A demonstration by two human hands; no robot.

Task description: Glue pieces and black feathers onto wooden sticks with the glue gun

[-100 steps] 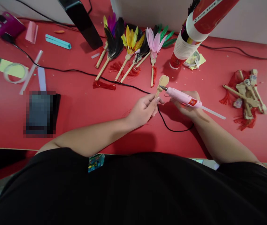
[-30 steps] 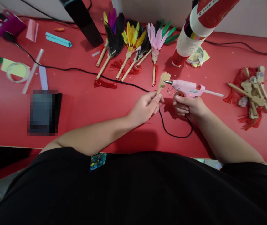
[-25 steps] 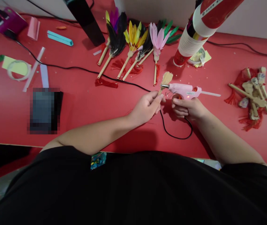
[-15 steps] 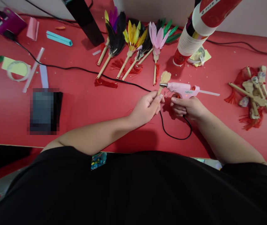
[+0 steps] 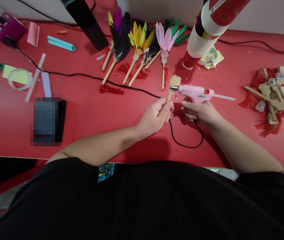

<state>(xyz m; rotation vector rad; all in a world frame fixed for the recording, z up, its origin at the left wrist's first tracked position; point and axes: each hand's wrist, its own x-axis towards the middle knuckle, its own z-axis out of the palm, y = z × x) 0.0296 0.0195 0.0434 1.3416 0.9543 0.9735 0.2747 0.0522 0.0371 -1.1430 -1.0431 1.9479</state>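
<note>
Between the fingers of my left hand (image 5: 156,115) is the lower handle of a small wooden fan-shaped stick (image 5: 175,81), its wide pale head pointing up. My right hand (image 5: 199,111) is wrapped round the grip of a pink hot glue gun (image 5: 194,91). The gun's metal nozzle lies against the stick's head, near its lower part. A clear glue stick (image 5: 224,96) juts out of the gun's back. Beyond my hands lie several feather fans, among them a pink feather fan (image 5: 164,41) and a yellow feather fan (image 5: 137,41), with wooden handles and red tassels.
A stack of paper cups (image 5: 198,43) stands at the back. At right lies a pile of wooden sticks with red tassels (image 5: 271,95). A black cord (image 5: 82,73) crosses the table. Leftward are a tape roll (image 5: 19,79), a pixelated dark device (image 5: 47,121) and a purple plug block (image 5: 8,28).
The nozzle now sits slightly lower on the stick's head relative to its top edge. Both hands keep their holds, and the whole view has shifted a little.
</note>
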